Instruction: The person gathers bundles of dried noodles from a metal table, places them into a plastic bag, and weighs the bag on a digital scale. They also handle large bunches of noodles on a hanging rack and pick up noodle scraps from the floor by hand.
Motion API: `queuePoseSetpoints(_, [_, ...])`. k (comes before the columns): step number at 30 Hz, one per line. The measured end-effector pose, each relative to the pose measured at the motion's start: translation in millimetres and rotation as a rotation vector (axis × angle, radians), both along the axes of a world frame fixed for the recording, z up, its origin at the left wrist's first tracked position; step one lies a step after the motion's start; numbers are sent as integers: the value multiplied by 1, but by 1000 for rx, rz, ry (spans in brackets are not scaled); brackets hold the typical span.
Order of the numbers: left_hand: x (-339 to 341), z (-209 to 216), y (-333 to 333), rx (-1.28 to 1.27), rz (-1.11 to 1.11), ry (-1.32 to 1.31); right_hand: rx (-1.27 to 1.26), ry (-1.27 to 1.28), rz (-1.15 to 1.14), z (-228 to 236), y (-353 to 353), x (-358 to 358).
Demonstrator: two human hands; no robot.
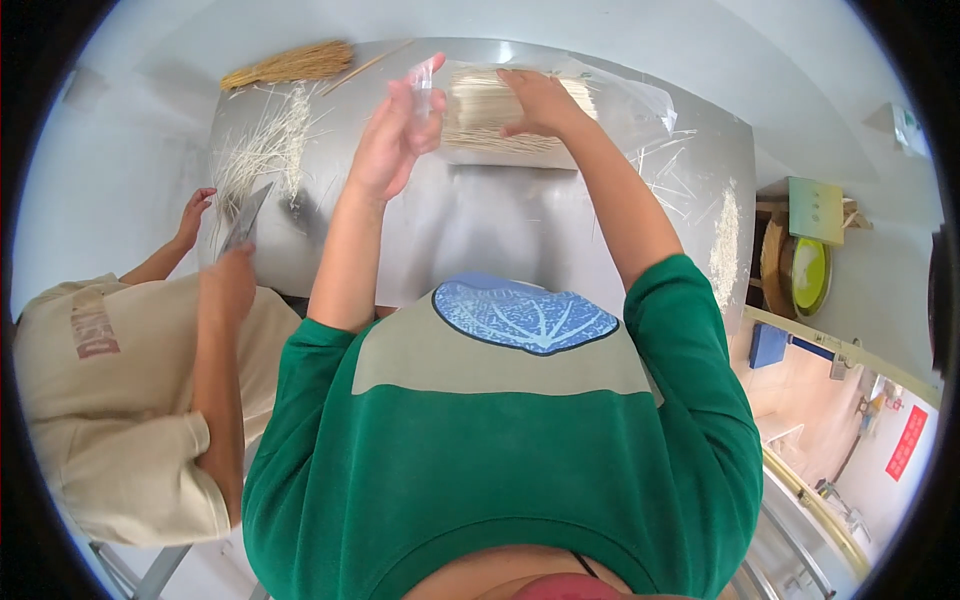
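Note:
A thick bundle of pale dried noodles (485,105) lies on a sheet of clear plastic film (640,100) at the far middle of the metal table. Across the bundle's right part my right hand (540,103) rests with thumb and fingers spread. My left hand (398,135) is raised just left of the noodles. Its fingers curl round a small piece of clear plastic (421,92), whose exact kind I cannot make out.
On the left a co-worker in beige holds a broad knife (245,218) beside loose noodles (255,155). A straw whisk broom (290,65) and a thin stick (365,68) lie behind. Noodle scraps (725,245) line the table's (600,240) right edge. A green basin (811,275) stands beyond.

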State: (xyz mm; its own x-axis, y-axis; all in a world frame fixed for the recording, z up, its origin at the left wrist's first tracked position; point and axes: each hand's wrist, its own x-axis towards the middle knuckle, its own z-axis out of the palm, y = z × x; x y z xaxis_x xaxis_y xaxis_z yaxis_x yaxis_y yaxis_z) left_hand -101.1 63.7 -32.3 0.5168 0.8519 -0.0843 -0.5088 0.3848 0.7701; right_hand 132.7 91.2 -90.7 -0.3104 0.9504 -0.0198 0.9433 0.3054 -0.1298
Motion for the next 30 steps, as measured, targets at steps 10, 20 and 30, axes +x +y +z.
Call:
queuePoseSetpoints(10, [33, 47, -81, 27, 88, 68, 832, 16, -587, 145, -161, 125])
queuePoseSetpoints(20, [84, 161, -250, 69, 152, 1, -107, 1618, -320, 268, -339, 157])
queuePoseSetpoints(30, [245, 307, -353, 365, -19, -20, 103, 1830, -101, 381, -450, 347])
